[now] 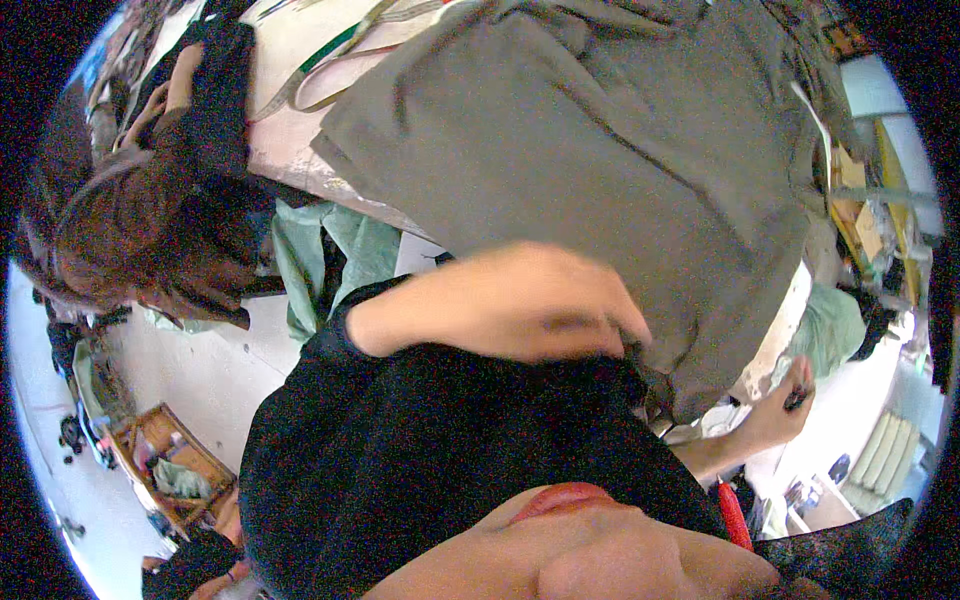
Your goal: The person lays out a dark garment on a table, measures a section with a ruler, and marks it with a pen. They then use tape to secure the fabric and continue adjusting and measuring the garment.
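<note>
A large grey-brown cloth (pixel 570 150) spreads over the table and hangs down past its near edge toward me. My left hand (pixel 530 300) reaches across my black top, back of the hand up, at the cloth's near edge. Its fingers curl downward and are somewhat blurred; what they hold, if anything, is hidden. Farther right and lower, my right hand (pixel 785 408) is closed beside the hanging cloth. A small dark patch shows at its fingers, too unclear to name.
Strips of tape or trim (pixel 335 70) lie on the pale table (pixel 280 145) at the far left. A person in dark clothes (pixel 130 220) works there, with a hand (pixel 165 95) on black cloth. A wooden crate (pixel 170 460) stands at lower left. Green cloth (pixel 830 330) hangs at right.
</note>
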The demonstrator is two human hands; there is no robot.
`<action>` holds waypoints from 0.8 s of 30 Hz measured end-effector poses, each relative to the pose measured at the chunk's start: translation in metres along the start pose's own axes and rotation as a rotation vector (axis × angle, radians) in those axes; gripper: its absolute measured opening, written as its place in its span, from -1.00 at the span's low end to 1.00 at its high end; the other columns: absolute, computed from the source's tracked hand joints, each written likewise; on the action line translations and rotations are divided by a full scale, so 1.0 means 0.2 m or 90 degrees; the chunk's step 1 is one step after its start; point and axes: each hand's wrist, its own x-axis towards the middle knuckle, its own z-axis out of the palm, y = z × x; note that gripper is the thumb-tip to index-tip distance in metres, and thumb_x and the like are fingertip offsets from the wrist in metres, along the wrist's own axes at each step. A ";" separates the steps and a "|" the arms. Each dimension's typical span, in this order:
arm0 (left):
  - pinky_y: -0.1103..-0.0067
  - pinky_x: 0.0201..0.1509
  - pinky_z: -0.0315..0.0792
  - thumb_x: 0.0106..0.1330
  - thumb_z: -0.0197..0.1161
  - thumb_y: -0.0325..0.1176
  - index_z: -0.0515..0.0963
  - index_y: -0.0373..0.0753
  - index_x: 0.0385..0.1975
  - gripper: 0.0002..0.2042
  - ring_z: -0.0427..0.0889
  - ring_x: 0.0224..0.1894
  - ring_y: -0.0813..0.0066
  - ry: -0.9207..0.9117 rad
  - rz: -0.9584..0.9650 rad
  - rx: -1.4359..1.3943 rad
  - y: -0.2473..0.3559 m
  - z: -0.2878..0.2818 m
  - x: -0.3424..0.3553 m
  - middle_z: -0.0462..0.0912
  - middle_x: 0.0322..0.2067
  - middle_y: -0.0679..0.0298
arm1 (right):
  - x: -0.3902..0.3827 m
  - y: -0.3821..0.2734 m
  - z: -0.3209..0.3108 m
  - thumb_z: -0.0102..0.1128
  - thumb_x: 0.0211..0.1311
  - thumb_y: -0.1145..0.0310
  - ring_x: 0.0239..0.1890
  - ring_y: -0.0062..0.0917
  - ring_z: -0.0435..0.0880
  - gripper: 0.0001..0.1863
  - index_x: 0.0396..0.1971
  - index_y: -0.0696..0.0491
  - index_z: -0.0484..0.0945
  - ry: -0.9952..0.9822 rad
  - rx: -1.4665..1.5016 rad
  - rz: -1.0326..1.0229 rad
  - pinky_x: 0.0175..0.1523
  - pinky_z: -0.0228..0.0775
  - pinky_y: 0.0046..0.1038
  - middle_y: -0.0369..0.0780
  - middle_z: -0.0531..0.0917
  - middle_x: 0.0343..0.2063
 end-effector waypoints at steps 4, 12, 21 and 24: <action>0.38 0.07 0.44 0.28 0.27 -0.39 0.60 -0.24 -0.10 -0.78 0.61 -0.07 0.21 0.655 -0.264 0.584 -0.15 -0.38 -0.35 0.65 -0.16 0.17 | -0.10 -0.01 0.03 0.24 0.25 0.40 -0.01 -0.39 0.61 -0.64 0.06 0.07 0.55 -0.253 -0.099 -0.070 0.12 0.40 -0.40 -0.12 0.64 -0.03; 0.48 0.00 0.45 0.14 0.40 -0.46 0.59 -0.24 -0.25 -0.80 0.64 -0.13 0.31 0.639 -0.346 0.535 -0.29 -0.43 -0.57 0.67 -0.23 0.20 | 0.16 -0.05 0.23 0.27 0.26 0.18 -0.08 -0.29 0.65 -0.63 -0.02 0.06 0.60 -0.235 -0.308 -0.267 0.05 0.44 -0.36 -0.09 0.67 -0.10; 0.68 -0.20 0.48 0.25 0.33 -0.50 0.53 -0.28 -0.11 -0.76 0.55 -0.25 0.72 0.790 -0.341 0.210 -0.30 -0.47 -0.65 0.62 -0.23 0.39 | 0.06 -0.10 0.08 0.15 0.37 0.23 -0.17 -0.42 0.65 -0.75 -0.17 0.10 0.64 -0.357 -0.165 -0.203 0.02 0.42 -0.43 -0.18 0.71 -0.27; 0.71 -0.18 0.44 0.30 0.28 -0.42 0.61 -0.21 -0.08 -0.79 0.56 -0.30 0.66 0.611 -0.475 0.094 -0.23 -0.62 -0.72 0.65 -0.27 0.35 | 0.00 -0.06 0.04 0.16 0.35 0.11 -0.14 -0.34 0.65 -0.61 -0.12 0.15 0.64 -0.284 -0.260 -0.073 0.05 0.42 -0.39 -0.07 0.71 -0.22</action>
